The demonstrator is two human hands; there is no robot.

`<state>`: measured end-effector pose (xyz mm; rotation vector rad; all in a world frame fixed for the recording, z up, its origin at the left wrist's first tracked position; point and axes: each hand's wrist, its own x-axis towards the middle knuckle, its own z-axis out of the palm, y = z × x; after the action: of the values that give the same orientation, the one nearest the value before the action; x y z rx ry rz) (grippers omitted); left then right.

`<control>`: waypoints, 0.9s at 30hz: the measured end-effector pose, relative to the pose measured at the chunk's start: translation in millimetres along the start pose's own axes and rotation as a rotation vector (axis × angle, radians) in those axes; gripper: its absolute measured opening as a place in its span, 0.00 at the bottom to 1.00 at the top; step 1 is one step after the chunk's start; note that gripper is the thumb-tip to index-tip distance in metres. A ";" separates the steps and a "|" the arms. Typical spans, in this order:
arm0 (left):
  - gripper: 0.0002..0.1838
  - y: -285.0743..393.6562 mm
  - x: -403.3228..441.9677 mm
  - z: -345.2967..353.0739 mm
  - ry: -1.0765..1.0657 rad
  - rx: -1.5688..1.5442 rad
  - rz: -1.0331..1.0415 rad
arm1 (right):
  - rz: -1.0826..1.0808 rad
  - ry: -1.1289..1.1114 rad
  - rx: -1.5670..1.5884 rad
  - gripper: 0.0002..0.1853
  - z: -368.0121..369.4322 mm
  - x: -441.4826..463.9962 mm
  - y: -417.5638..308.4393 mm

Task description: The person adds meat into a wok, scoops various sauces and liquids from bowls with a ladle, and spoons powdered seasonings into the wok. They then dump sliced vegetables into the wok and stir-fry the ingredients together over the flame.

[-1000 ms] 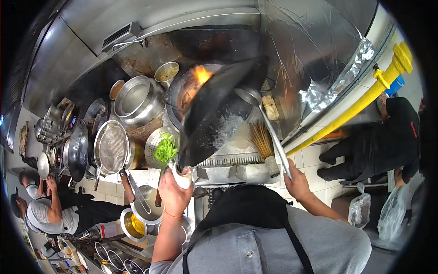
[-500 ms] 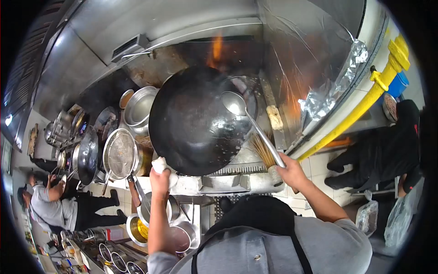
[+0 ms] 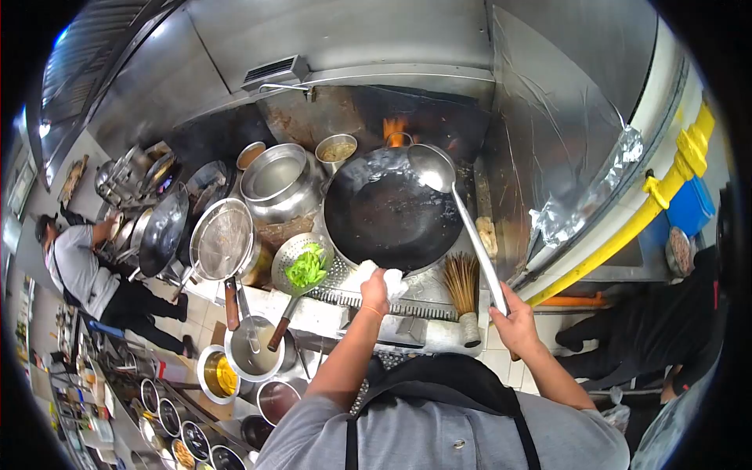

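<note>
My left hand [image 3: 375, 291] is closed round a folded white cloth [image 3: 398, 283] at the near edge of the black wok [image 3: 395, 223]. The wok rests over the burner, and its dark inside holds a thin shine of liquid. In my right hand [image 3: 517, 323] is the handle of a long steel ladle [image 3: 432, 168], whose bowl is over the wok's far right rim. Left of the wok, a perforated strainer [image 3: 296, 262] with a wooden handle holds chopped green vegetables [image 3: 307, 266]. A bamboo brush [image 3: 460, 276] stands to the right of the wok.
Flames [image 3: 395, 131] rise behind the wok. A lidded-looking steel pot [image 3: 274, 176] and a mesh strainer [image 3: 222, 239] stand left. Several bowls line the lower left, one with yellow liquid [image 3: 225, 377]. A yellow pipe [image 3: 627, 223] runs along the right. One person [image 3: 90, 266] works left, another [image 3: 666, 321] right.
The wok, raised and tipped half a second ago, is now lower on the burner. The strainer of greens and a small pot behind have come into sight. The flame is smaller.
</note>
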<state>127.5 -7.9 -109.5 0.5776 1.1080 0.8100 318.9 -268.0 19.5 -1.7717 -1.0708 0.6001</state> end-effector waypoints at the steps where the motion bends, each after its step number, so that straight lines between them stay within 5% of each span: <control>1: 0.13 2.6 3.5 1.0 -0.038 -0.057 -0.027 | -0.046 0.017 -0.030 0.31 -2.2 -2.2 5.6; 9: 0.13 8.4 12.8 7.6 -0.032 -0.122 0.012 | -0.130 0.016 0.021 0.31 -19.0 4.2 29.8; 11: 0.13 18.8 4.2 7.0 -0.035 -0.115 -0.025 | 0.024 -0.043 0.174 0.32 -25.6 13.0 28.6; 13: 0.15 33.1 -8.4 -0.4 -0.148 -0.017 -0.183 | 0.487 -0.312 0.719 0.30 -39.6 30.0 30.4; 14: 0.15 36.0 -11.8 -12.4 -0.229 -0.041 -0.206 | 0.485 -0.334 0.714 0.30 -31.7 38.0 39.5; 17: 0.19 54.6 -28.1 -50.9 -0.127 0.156 -0.131 | -0.174 -0.042 -0.128 0.31 11.2 54.5 81.3; 20: 0.30 78.6 -34.2 -107.8 0.169 0.790 0.160 | -0.059 -0.080 -0.084 0.31 18.7 35.0 82.4; 23: 0.37 67.6 18.1 -182.1 0.331 1.271 0.093 | -0.041 -0.124 -0.090 0.30 14.5 28.1 55.2; 27: 0.42 51.8 8.5 -199.1 0.457 1.213 0.300 | 0.009 -0.187 0.124 0.31 27.8 29.7 0.6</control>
<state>-71.1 32.5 -145.2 1.6498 1.9467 0.4422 312.5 -229.3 8.8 -1.6373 -1.1271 0.8327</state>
